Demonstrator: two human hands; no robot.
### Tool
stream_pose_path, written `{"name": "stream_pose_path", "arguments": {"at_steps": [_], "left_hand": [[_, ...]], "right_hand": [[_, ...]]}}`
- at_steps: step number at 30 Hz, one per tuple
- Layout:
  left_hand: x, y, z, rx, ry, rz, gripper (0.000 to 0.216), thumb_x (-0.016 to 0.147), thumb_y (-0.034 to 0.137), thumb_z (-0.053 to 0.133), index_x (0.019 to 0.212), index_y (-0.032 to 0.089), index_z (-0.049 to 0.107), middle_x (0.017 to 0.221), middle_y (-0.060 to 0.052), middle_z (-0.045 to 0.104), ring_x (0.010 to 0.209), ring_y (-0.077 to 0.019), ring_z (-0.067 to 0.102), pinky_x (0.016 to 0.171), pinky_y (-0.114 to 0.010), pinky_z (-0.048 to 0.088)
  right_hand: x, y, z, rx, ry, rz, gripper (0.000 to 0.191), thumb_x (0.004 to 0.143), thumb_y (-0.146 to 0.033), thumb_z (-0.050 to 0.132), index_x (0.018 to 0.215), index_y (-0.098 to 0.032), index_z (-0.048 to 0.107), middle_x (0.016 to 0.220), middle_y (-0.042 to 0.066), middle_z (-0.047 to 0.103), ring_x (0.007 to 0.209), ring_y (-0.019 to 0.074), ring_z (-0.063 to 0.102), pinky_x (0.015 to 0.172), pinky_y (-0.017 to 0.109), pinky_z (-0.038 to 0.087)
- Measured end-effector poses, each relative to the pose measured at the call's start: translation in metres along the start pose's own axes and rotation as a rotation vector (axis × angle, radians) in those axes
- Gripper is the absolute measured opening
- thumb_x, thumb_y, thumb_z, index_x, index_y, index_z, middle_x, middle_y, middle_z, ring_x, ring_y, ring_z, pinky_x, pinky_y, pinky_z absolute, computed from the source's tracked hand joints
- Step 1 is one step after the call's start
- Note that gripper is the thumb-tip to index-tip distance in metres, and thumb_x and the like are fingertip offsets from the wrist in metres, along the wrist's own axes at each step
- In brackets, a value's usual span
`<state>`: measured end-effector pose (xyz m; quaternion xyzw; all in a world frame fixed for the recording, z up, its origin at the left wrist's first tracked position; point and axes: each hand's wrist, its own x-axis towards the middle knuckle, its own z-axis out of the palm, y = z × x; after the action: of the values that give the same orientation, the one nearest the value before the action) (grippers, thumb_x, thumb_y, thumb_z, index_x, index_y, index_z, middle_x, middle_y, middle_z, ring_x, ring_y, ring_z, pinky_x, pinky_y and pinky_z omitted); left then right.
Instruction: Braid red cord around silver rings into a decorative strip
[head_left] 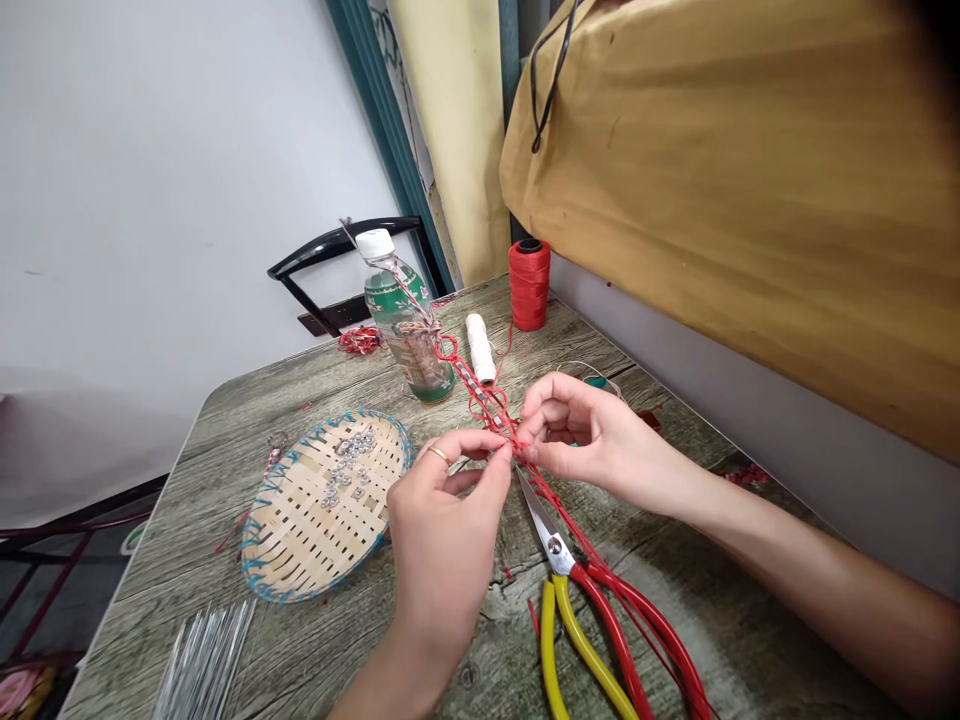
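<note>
My left hand [454, 510] pinches a red cord with thumb and forefinger, near the middle of the table. Close beside it, my right hand [585, 430] has its thumb and fingertips closed on the same red cord [551, 492]. From the fingers a knotted red strip with silvery beads [472, 385] runs up to a loop by the plastic bottle [409, 325]. Loose cord ends trail down toward the scissors [555, 548], whose handles are red. The exact knot between my fingertips is too small to make out.
A woven bamboo tray [296, 540] with several clear beads [349, 465] lies at left. Below it are thin metal wires [206, 660]. Yellow-handled pliers [550, 640] lie by the scissors. Behind stand a white thread spool [480, 348] and a red thread spool [529, 285].
</note>
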<state>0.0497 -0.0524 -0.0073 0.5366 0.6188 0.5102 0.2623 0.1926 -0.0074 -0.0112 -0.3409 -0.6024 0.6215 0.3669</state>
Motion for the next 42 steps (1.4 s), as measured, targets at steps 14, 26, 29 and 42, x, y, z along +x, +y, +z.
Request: {"name": "stream_pose_path", "arguments": {"at_steps": [14, 26, 29, 42], "left_hand": [[0.010, -0.004, -0.002, -0.521, -0.154, -0.407, 0.006, 0.062, 0.012, 0.070, 0.064, 0.013, 0.064, 0.062, 0.001, 0.064, 0.058, -0.0075, 0.057, 0.054, -0.017, 0.048], [0.009, 0.002, -0.003, -0.579, -0.235, -0.484, 0.008, 0.067, 0.016, 0.068, 0.069, 0.013, 0.061, 0.068, 0.001, 0.061, 0.061, -0.0065, 0.054, 0.060, -0.018, 0.048], [0.010, 0.001, -0.003, -0.590, -0.239, -0.480, 0.009, 0.066, 0.016, 0.069, 0.069, 0.013, 0.060, 0.068, 0.001, 0.061, 0.061, -0.0070, 0.055, 0.060, -0.019, 0.048], [0.010, -0.003, -0.001, -0.496, -0.202, -0.401, 0.009, 0.067, 0.019, 0.069, 0.072, 0.015, 0.061, 0.072, 0.001, 0.060, 0.068, -0.0094, 0.055, 0.060, -0.021, 0.049]], "right_hand": [[0.001, -0.003, 0.001, -0.010, 0.009, -0.025, 0.020, 0.069, -0.005, 0.058, 0.078, -0.018, 0.045, 0.072, -0.003, 0.055, 0.064, 0.0084, 0.052, 0.060, 0.022, 0.042], [-0.001, -0.001, 0.000, -0.147, 0.020, -0.008, 0.006, 0.075, -0.017, 0.057, 0.078, -0.013, 0.061, 0.069, 0.000, 0.059, 0.061, 0.0094, 0.051, 0.057, 0.022, 0.041], [-0.001, 0.000, -0.002, -0.182, 0.009, -0.011, 0.010, 0.077, -0.023, 0.057, 0.079, -0.014, 0.061, 0.072, 0.002, 0.061, 0.064, 0.0113, 0.054, 0.060, 0.024, 0.042], [-0.005, -0.002, -0.007, -0.532, 0.035, -0.199, 0.011, 0.090, -0.023, 0.041, 0.083, -0.017, 0.048, 0.073, -0.001, 0.052, 0.066, 0.0097, 0.047, 0.060, 0.022, 0.037]]}}
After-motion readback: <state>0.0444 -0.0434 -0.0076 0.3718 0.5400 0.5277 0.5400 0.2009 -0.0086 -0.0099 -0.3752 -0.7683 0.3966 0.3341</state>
